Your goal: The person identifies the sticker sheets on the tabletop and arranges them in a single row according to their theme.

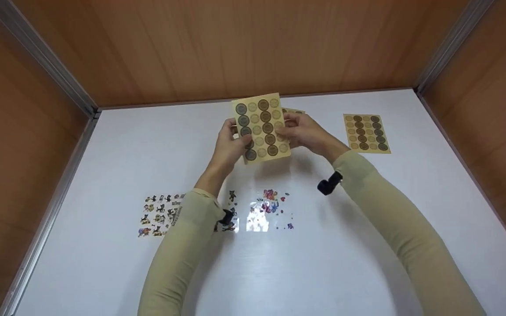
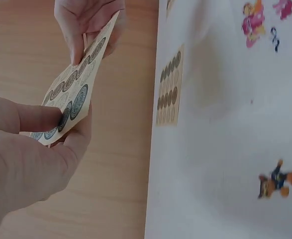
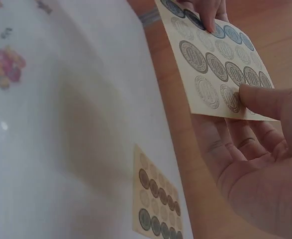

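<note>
Held up above the table is a yellowish sheet of round stickers (image 1: pixel 262 129), with rows of dark and pale coin-like circles. My left hand (image 1: pixel 228 147) pinches its left edge, thumb on the printed face and fingers behind. On the opposite edge, my right hand (image 1: pixel 308 132) grips it the same way, as the right wrist view shows with the thumb (image 3: pixel 265 99) over the circles. Behind the right hand, a second sticker sheet (image 1: pixel 295 111) is mostly hidden. A similar sheet (image 1: pixel 367 134) lies flat farther right.
Nearer on the white table (image 1: pixel 323 263) lie clear sheets with cartoon figure stickers (image 1: pixel 160 210) and small colourful stickers (image 1: pixel 271 206); the left forearm covers part of them. A wooden panel (image 1: pixel 253 48) rises along the back, with others at both sides.
</note>
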Demonstrator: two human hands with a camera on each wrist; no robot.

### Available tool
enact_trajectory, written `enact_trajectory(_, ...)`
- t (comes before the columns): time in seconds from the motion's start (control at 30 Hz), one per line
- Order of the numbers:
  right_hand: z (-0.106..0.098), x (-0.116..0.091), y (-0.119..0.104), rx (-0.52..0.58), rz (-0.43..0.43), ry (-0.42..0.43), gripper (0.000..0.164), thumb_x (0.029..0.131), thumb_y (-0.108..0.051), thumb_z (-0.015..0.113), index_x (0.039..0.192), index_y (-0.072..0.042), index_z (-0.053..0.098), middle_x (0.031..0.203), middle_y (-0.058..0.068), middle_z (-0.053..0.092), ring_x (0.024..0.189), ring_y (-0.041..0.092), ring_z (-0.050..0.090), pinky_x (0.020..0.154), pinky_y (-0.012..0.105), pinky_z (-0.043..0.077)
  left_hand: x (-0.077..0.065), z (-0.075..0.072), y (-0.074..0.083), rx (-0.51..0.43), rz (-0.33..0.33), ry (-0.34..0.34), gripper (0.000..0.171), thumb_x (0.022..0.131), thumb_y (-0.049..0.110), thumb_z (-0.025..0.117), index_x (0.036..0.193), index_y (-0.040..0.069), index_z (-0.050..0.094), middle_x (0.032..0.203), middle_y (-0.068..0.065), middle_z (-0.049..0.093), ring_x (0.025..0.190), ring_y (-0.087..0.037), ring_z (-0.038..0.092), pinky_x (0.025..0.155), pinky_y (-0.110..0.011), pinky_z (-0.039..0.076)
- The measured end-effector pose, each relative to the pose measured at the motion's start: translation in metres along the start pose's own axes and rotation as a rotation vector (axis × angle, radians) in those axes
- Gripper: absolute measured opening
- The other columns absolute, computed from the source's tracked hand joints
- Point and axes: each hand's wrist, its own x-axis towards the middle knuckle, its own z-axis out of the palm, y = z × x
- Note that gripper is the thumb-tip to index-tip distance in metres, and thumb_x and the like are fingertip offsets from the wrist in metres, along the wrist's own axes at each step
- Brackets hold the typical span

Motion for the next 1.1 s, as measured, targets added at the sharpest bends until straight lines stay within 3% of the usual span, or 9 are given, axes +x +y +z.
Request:
enact_trajectory(0.17,-0.027,-0.035,0.003,-0.052,-0.024,0.023,0.043,0.097,-0.021,0.071,0.134,-0.005,0.057,0.119,0.014,0.063,0.097,0.025,0.069,0.075,0.038,0.062,-0.012,0.025,-0.003,-0.047,0.034,-0.094,0.038,0.100,0.002,0.060,0.135,0.008,0.047,0.116,-0.013,0.056,0.097,-0.026,0.068,0.080,-0.036,0.061)
enact_trajectory(0.4,-0.057,-0.069,0.025,-0.053,-0.013,0.036,0.043,0.094,-0.019,0.075,0.128,0.000,0.057,0.117,0.014,0.062,0.094,0.024,0.070,0.075,0.038,0.062,-0.021,0.052,-0.009,-0.039,0.011,-0.194,0.036,0.101,0.003,0.059,0.135,0.008,0.047,0.115,-0.012,0.057,0.097,-0.024,0.068,0.079,-0.036,0.062)
enact_trajectory(0.6,-0.069,-0.084,0.034,-0.030,-0.044,0.016,0.041,0.095,-0.018,0.074,0.128,0.002,0.058,0.117,0.013,0.064,0.096,0.024,0.071,0.075,0.038,0.062,-0.025,0.067,-0.011,-0.022,-0.013,-0.223,0.036,0.101,0.004,0.060,0.135,0.011,0.048,0.115,-0.010,0.057,0.098,-0.023,0.068,0.078,-0.034,0.062)
enact_trajectory(0.77,-0.075,-0.097,0.045,-0.110,-0.026,0.043,0.044,0.094,-0.022,0.075,0.128,0.000,0.058,0.118,0.015,0.062,0.096,0.024,0.070,0.078,0.041,0.062,-0.032,0.077,-0.020,-0.006,-0.033,-0.229,0.036,0.100,0.005,0.063,0.133,0.013,0.051,0.113,-0.008,0.059,0.096,-0.022,0.068,0.077,-0.033,0.062)
enact_trajectory(0.97,-0.076,-0.121,0.068,-0.211,-0.003,0.046,0.043,0.095,-0.015,0.073,0.129,0.004,0.054,0.109,0.018,0.059,0.091,0.025,0.072,0.075,0.045,0.062,-0.050,0.088,-0.035,0.101,-0.086,-0.306,0.037,0.099,0.003,0.063,0.133,0.010,0.051,0.110,-0.007,0.060,0.093,-0.020,0.069,0.077,-0.030,0.061)
enact_trajectory(1.1,-0.077,-0.136,0.085,-0.292,-0.006,0.024,0.067,0.094,-0.010,0.073,0.149,0.001,0.037,0.100,0.018,0.058,0.084,0.027,0.071,0.068,0.046,0.063,-0.060,0.096,-0.043,0.258,-0.119,-0.375,0.035,0.100,0.005,0.062,0.133,0.010,0.051,0.107,-0.004,0.060,0.090,-0.017,0.068,0.077,-0.030,0.061)
